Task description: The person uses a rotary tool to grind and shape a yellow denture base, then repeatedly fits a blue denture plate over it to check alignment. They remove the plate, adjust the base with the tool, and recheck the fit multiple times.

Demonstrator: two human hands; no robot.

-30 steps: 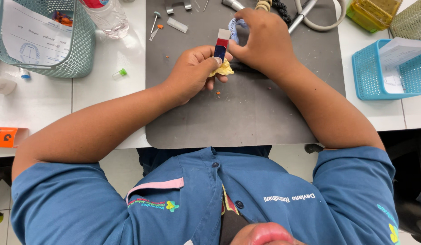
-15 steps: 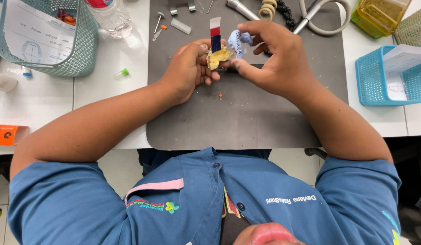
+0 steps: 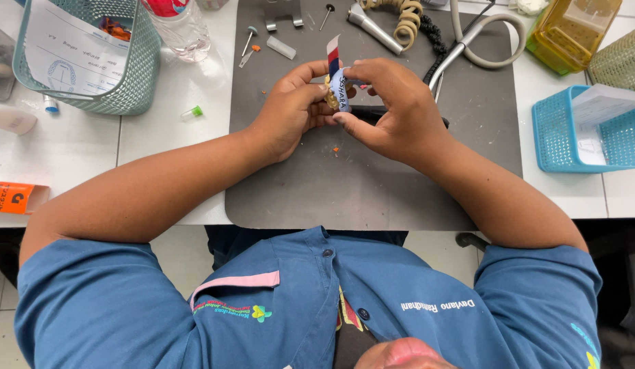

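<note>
We are holding the yellowish cast (image 3: 329,98) and a small labelled blue piece (image 3: 341,92) between both hands, left hand (image 3: 290,109) and right hand (image 3: 393,109) now pinching closer together than before, above the mat's (image 3: 372,184) far edge.

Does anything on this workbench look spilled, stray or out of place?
Only small things. A few orange crumbs lie scattered on the grey mat just below the two hands, and a tiny green-capped tube lies on its side alone on the white table, apart from the baskets. Nothing looks broken.
</note>
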